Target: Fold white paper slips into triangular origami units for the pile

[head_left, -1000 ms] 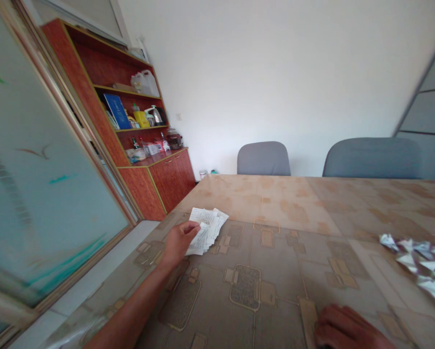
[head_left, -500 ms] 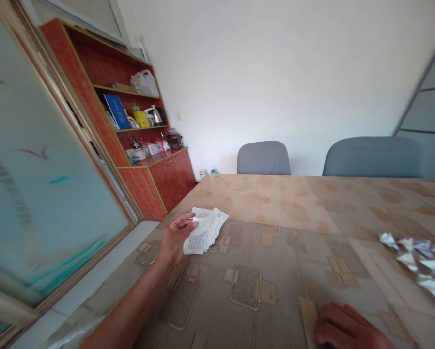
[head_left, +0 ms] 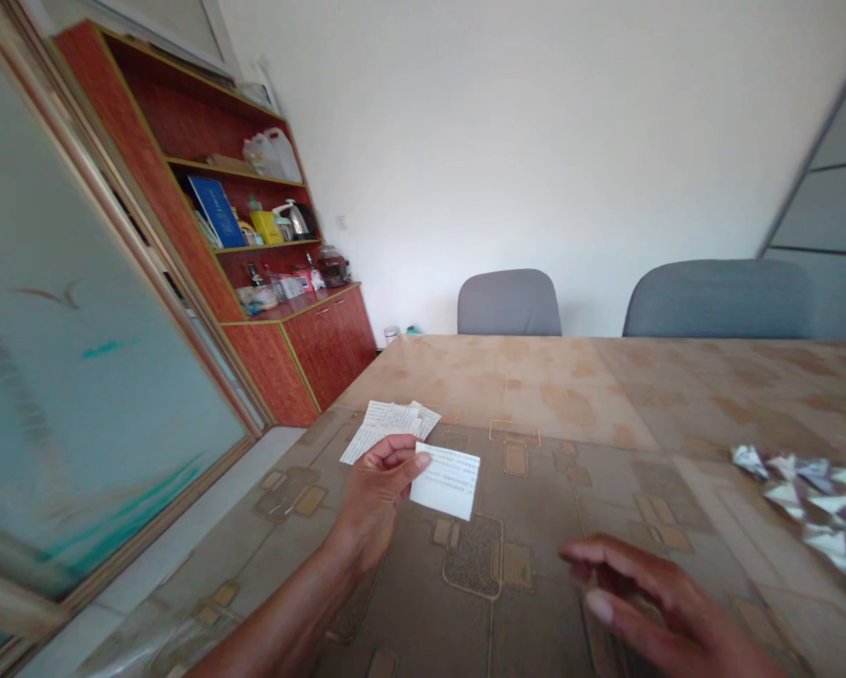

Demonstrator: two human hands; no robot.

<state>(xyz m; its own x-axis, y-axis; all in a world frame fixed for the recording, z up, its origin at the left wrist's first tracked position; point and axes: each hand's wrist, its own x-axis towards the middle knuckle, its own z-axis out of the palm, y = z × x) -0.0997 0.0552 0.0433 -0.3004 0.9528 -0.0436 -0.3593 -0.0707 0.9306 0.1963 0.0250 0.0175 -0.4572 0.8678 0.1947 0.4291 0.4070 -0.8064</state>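
My left hand (head_left: 387, 480) pinches a square piece of printed paper (head_left: 447, 482) by its upper left corner, between thumb and fingers. Behind that hand, a loose pile of similar printed papers (head_left: 381, 426) lies on the table. At the lower right, my right hand (head_left: 642, 598) hovers over the tabletop with thumb and fingers apart and nothing between them. Farther right sits a group of small folded paper pieces (head_left: 829, 513), white and pointed, running partly past the frame's edge.
A patterned cover lies over the table (head_left: 536, 377). Two grey chairs, one at the left (head_left: 509, 303) and one at the right (head_left: 716, 299), stand beyond its far edge. A red-brown cabinet (head_left: 324, 339) with filled shelves and a frosted glass door (head_left: 112, 358) are to the left.
My left hand has moved right and nearer, drawing one paper off the pile. My right hand has lifted and opened, shifting slightly left.
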